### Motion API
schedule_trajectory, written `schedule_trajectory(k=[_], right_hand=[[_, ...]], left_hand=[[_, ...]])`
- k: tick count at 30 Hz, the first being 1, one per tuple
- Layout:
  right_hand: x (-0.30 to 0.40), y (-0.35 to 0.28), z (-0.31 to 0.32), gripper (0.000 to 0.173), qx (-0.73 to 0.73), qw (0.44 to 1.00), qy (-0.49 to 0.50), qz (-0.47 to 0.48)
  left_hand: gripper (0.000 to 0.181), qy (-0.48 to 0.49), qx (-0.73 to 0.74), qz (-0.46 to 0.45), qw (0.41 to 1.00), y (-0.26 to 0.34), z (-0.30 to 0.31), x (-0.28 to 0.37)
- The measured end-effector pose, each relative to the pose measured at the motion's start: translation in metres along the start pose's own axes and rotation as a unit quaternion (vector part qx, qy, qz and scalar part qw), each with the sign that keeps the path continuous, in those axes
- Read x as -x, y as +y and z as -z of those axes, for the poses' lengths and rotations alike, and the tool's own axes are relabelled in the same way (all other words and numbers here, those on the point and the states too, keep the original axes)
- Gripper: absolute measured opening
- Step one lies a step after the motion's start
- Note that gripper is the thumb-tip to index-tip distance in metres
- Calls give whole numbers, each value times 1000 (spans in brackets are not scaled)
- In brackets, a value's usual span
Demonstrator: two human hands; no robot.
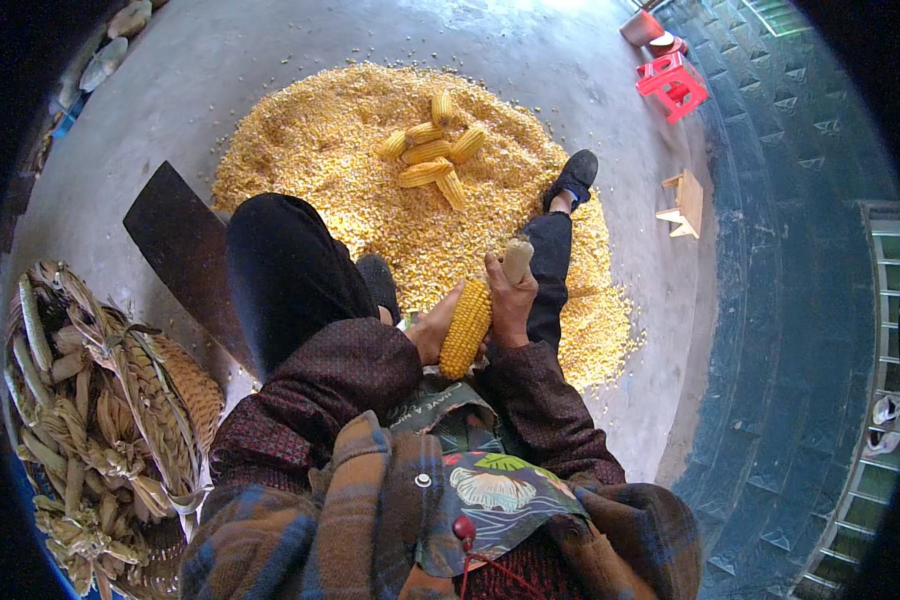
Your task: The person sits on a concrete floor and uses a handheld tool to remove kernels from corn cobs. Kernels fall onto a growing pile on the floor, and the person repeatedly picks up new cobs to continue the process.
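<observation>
My left hand (433, 330) is closed around a yellow ear of corn (466, 330), which stands slantwise over my lap with most kernels on it. My right hand (511, 300) grips a bare, pale corn cob (517, 259) just right of the ear's upper end; part of its fingers is hidden behind the ear. Beyond both hands spreads a wide heap of loose corn kernels (307, 142) on the floor between and around my legs. Several whole ears of corn (426, 152) lie together on top of the heap.
A woven basket (184, 382) with dry husks and cobs (82, 435) stands at the left, near a dark board (187, 255) beside my leg. At the right are a small wooden stool (688, 204), a red plastic stool (675, 84), a bucket (641, 28) and a blue-green wall (765, 337).
</observation>
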State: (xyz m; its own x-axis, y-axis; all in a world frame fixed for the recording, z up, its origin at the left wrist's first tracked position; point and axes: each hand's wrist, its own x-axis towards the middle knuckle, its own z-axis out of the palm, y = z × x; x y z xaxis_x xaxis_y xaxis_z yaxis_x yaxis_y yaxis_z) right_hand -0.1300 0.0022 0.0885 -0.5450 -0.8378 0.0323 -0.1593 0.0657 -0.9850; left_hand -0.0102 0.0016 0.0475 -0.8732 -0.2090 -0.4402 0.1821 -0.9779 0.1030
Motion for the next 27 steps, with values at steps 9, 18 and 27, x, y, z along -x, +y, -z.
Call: schedule_trajectory(k=[9,18,27], right_hand=[[-5,-39,-1,30,-212,933,-156,-247],[-2,7,0,17,-36,997,-26,-68],[-1,-17,-14,27,13,983,-151,-105]], left_hand=[[74,80,-145,-143,976,12,2,-3],[72,31,-27,-43,998,-1,0,-2],[75,107,-206,-153,961,10,8,0]])
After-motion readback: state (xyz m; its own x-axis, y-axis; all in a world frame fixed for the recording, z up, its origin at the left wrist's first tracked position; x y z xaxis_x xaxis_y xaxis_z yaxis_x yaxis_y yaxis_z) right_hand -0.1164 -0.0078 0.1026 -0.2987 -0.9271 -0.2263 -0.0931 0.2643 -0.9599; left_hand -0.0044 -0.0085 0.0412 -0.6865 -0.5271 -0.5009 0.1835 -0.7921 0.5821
